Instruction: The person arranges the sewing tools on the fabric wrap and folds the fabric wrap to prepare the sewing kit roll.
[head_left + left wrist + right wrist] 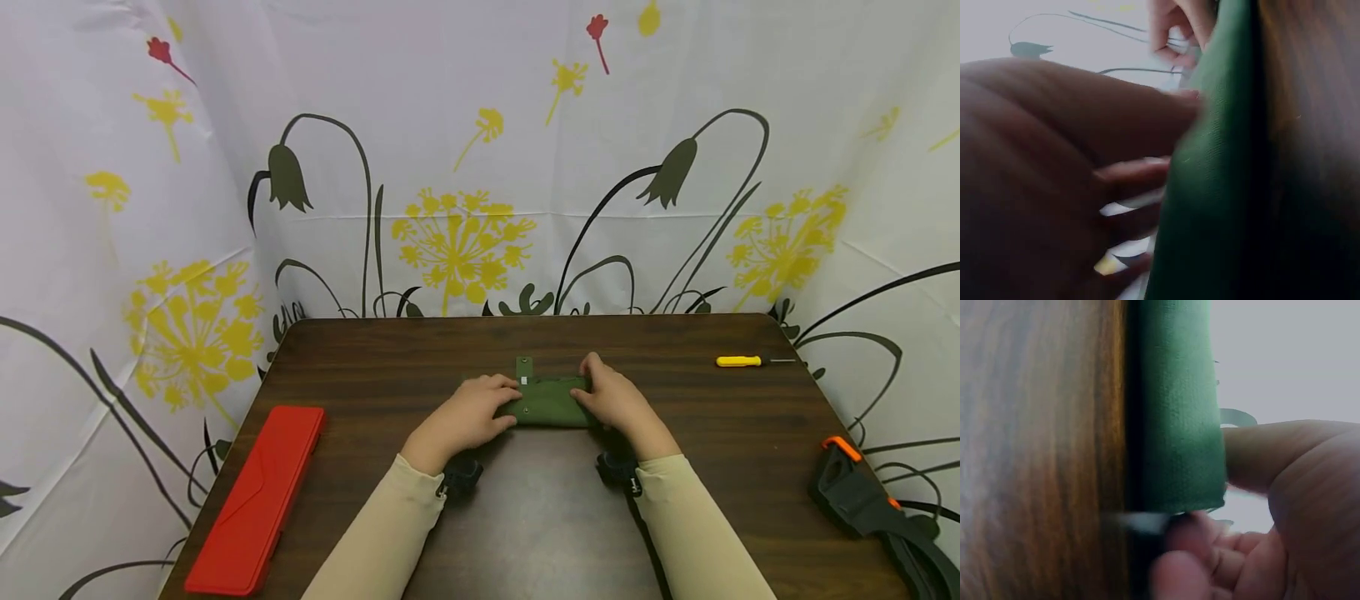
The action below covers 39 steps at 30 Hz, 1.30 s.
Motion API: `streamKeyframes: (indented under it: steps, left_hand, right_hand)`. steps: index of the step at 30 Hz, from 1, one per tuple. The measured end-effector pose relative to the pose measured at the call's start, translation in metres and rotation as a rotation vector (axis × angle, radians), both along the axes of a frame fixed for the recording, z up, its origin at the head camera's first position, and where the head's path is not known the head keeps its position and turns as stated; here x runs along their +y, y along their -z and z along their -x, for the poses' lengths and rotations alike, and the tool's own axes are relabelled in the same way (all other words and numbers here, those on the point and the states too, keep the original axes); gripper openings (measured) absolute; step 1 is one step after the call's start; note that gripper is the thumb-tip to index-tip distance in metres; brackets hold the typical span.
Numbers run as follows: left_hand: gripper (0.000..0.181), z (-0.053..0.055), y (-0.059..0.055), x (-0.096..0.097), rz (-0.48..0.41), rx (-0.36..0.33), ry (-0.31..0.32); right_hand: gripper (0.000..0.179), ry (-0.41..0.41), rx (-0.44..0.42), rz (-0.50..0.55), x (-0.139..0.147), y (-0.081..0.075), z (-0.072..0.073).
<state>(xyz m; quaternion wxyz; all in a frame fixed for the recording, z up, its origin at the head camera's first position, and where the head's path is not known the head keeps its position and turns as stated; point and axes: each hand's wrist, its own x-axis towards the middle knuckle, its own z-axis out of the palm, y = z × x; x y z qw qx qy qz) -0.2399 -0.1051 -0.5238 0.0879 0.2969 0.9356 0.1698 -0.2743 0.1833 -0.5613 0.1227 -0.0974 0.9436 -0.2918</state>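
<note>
A green fabric pouch (553, 402) lies on the table in front of me, its long side facing me. Its narrow flap (524, 367) with a snap points away, unfastened. My left hand (468, 415) holds the pouch's left end, thumb by the near edge and fingers over the far part. In the left wrist view the green fabric (1216, 137) runs beside the thumb, and the fingers are partly hidden behind it. My right hand (617, 398) grips the right end, thumb on top. In the right wrist view its fingers (1182, 575) curl round the pouch's end (1185, 456).
A long red case (258, 500) lies at the table's left. A yellow-handled screwdriver (741, 362) rests at the far right. Near the right edge is a dark strap (862, 496) with orange parts. A flower-print curtain (480, 150) hangs behind the wooden table (390, 358).
</note>
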Motion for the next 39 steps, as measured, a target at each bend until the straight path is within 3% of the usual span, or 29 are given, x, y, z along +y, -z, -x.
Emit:
streamKeyframes:
  steps: [4,10,13,16,20,23,26,33,39]
  left_hand:
    - [0.054,-0.003,0.003,0.002,0.024,-0.076,-0.001]
    - [0.051,-0.003,0.007,0.004,0.041,-0.04,-0.018]
    - [0.05,-0.004,0.01,0.006,0.052,-0.031,-0.023]
    - [0.049,-0.004,0.011,0.006,0.046,-0.031,-0.032]
    - [0.053,-0.004,0.009,0.007,0.059,-0.047,-0.037]
    - [0.055,-0.006,0.01,0.009,0.084,-0.054,-0.041]
    - [0.055,-0.008,0.011,0.011,0.089,-0.054,-0.05]
    - [0.053,-0.009,0.013,0.011,0.107,-0.026,-0.068]
    - [0.058,-0.009,0.014,0.013,0.108,-0.014,-0.102]
  right_hand:
    - [0.026,-0.037,0.074,-0.013,-0.001,0.0,0.002]
    - [0.013,-0.017,0.156,-0.01,-0.002,-0.003,0.003]
    - [0.008,0.036,0.193,0.094,-0.007,-0.007,0.002]
    - [0.021,0.064,0.057,0.401,-0.019,-0.012,0.002]
    - [0.042,0.145,-0.288,0.858,-0.042,-0.006,0.009]
    - [0.046,0.213,-0.396,1.016,-0.051,0.007,0.015]
    - [0.048,0.236,-0.417,1.055,-0.05,0.016,0.019]
    - [0.049,0.168,-0.461,1.007,-0.049,0.022,0.024]
    - [0.05,0.128,-0.449,0.998,-0.047,0.021,0.024]
